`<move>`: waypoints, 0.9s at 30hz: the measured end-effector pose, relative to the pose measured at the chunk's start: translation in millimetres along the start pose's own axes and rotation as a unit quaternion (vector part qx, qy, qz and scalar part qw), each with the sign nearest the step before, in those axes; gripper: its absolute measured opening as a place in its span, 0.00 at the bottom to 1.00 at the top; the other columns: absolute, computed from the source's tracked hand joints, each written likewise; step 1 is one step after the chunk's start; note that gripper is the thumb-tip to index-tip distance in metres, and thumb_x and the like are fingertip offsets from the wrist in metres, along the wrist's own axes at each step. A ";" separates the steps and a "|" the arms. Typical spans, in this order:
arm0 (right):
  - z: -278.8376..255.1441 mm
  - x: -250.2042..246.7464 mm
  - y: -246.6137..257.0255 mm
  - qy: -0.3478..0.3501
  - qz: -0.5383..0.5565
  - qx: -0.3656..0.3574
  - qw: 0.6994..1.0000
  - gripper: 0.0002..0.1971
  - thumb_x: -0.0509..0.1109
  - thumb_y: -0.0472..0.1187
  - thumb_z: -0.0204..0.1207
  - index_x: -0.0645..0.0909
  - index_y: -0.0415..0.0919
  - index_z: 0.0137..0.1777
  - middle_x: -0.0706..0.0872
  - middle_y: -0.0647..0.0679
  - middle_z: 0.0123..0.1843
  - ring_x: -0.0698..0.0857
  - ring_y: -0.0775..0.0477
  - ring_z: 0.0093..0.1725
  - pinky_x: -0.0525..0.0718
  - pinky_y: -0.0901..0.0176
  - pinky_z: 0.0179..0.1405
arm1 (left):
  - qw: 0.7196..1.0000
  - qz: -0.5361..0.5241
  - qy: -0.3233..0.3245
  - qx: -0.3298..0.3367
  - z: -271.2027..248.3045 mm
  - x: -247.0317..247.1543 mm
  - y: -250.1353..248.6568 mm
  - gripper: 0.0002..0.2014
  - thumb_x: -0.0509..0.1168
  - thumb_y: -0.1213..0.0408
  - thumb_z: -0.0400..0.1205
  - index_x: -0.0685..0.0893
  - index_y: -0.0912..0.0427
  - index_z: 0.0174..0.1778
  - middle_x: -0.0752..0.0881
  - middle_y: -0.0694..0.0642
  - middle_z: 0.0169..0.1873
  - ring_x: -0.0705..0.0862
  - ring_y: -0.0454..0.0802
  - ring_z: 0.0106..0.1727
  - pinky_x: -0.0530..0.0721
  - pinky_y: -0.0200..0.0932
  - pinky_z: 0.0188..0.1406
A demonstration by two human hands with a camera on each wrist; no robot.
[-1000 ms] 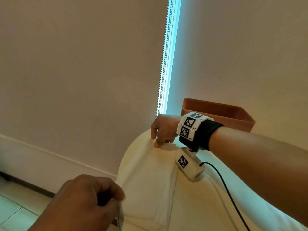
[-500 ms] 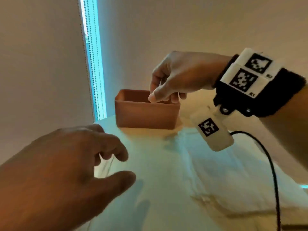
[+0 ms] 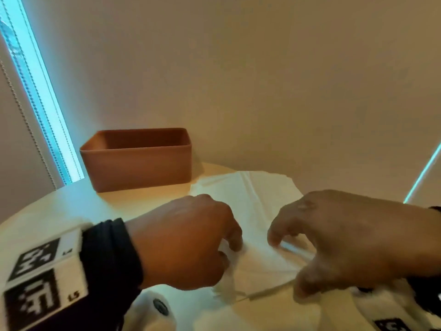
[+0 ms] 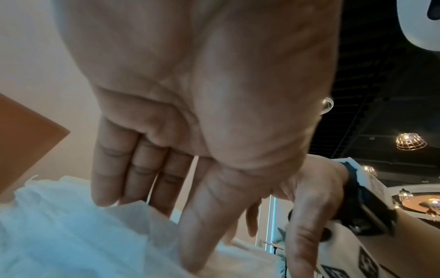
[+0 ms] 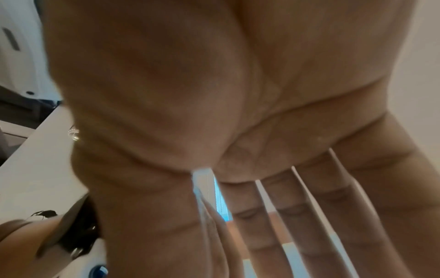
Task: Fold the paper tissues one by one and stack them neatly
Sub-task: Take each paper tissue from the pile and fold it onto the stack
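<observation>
A white paper tissue point(image 3: 257, 194) lies spread and creased on the pale round table point(image 3: 59, 211). Both hands are down on its near part. My left hand point(image 3: 229, 254) is at the near left corner. In the left wrist view a raised flap of the tissue point(image 4: 59, 235) stands between the nearly straight fingers point(image 4: 133, 178) and the thumb of my left hand point(image 4: 147, 225), which pinch it. My right hand point(image 3: 286, 263) rests on the tissue further right, fingers point(image 5: 309, 216) straight and spread, thumb at the near edge. The fingertips are blurred.
A brown rectangular box point(image 3: 136, 161) stands open at the back of the table, left of the tissue, also seen at the left edge as box point(image 4: 23, 135). A wall is close behind. A bright window strip with a bead cord point(image 3: 40, 103) runs down at the far left.
One second ago both hands held a tissue by its corners. Half a second ago they had let go, the right hand near the box. Now both are down on the spread tissue.
</observation>
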State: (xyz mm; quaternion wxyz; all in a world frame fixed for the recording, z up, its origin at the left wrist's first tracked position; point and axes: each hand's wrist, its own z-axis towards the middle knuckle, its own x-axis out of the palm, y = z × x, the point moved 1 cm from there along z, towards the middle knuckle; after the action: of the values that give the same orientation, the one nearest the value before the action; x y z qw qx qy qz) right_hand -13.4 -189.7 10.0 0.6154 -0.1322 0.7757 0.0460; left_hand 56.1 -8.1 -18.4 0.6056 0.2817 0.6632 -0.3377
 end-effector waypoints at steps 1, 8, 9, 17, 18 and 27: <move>0.2 5.3 -1.9 -0.015 -0.005 -0.007 1.000 0.26 0.72 0.66 0.70 0.73 0.69 0.68 0.75 0.71 0.57 0.75 0.66 0.51 0.75 0.75 0.45 | 1.000 -0.002 -0.005 0.003 0.8 0.3 1.2 0.17 0.64 0.50 0.81 0.79 0.30 0.65 0.82 0.32 0.60 0.79 0.33 0.53 0.72 0.23 0.47; 1.9 13.7 -15.7 -0.090 0.070 -0.035 0.993 0.12 0.63 0.55 0.80 0.87 0.62 0.56 0.84 0.70 0.50 0.80 0.71 0.48 0.77 0.75 0.49 | 0.996 -0.071 -0.046 -0.018 4.0 -2.9 7.5 0.09 0.61 0.51 0.84 0.85 0.38 0.54 0.88 0.36 0.46 0.86 0.33 0.47 0.87 0.35 0.52; 1.3 9.8 -17.1 -0.097 0.093 -0.027 0.991 0.11 0.64 0.54 0.80 0.88 0.60 0.54 0.85 0.71 0.47 0.81 0.73 0.47 0.78 0.76 0.47 | 0.995 -0.089 -0.048 -0.014 3.5 -5.4 7.4 0.09 0.61 0.48 0.83 0.85 0.38 0.55 0.88 0.35 0.48 0.86 0.32 0.49 0.86 0.35 0.54; 10.9 -31.8 -22.9 -0.150 0.184 -0.036 0.971 0.04 0.72 0.45 0.76 0.88 0.53 0.42 0.88 0.67 0.36 0.85 0.63 0.33 0.82 0.66 0.32 | 0.983 -0.128 -0.134 -0.004 -3.2 -15.9 6.0 0.13 0.65 0.43 0.76 0.86 0.39 0.54 0.89 0.38 0.47 0.88 0.35 0.44 0.88 0.36 0.44; 12.9 -37.9 -20.8 -0.134 0.186 -0.046 0.972 0.02 0.73 0.47 0.75 0.87 0.54 0.44 0.90 0.64 0.39 0.87 0.61 0.34 0.85 0.61 0.34 | 0.974 -0.141 -0.174 -0.009 -4.2 -19.1 8.0 0.11 0.63 0.45 0.76 0.86 0.40 0.50 0.89 0.40 0.43 0.88 0.36 0.41 0.88 0.36 0.41; 31.1 -127.4 -2.3 -0.234 0.332 -0.175 0.897 0.04 0.79 0.38 0.68 0.92 0.37 0.39 0.93 0.42 0.35 0.91 0.42 0.31 0.88 0.52 0.26 | 0.771 -0.462 -0.438 -0.001 -51.9 -67.8 50.1 0.25 0.84 0.58 0.60 0.87 0.54 0.52 0.93 0.56 0.44 0.92 0.58 0.45 0.90 0.54 0.47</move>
State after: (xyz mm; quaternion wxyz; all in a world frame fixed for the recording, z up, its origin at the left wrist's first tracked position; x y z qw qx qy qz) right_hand 43.0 -165.7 125.9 0.6949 0.0422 0.5878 0.4122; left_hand 70.9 66.0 45.7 0.6015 -0.2381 0.3761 -0.6633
